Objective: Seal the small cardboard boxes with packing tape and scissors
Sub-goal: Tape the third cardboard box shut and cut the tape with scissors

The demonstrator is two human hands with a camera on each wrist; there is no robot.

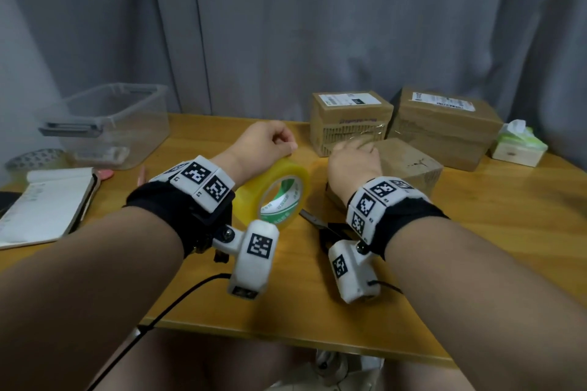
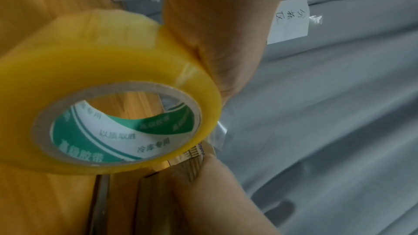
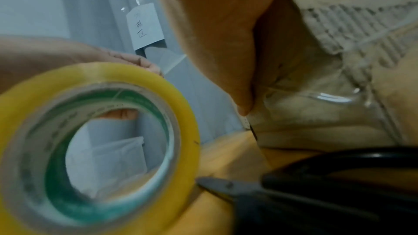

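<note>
Before a grey curtain (image 1: 286, 25), on the bench (image 1: 476, 232), the left hand (image 1: 263, 143) grips the tape (image 1: 276, 194) upright while the right hand (image 1: 352, 159) pinches its free end over the near box (image 1: 409, 165), apparently to seal it.

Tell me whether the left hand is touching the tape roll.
Touching. The left wrist view shows the left hand pressed against the outer rim of the tape roll; no gap shows.

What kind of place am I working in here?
Likely a small makeshift parcel-packing station: a wooden table against a grey curtain, labelled cardboard boxes stacked at the back, and a yellow tape roll and scissors at hand.
</note>
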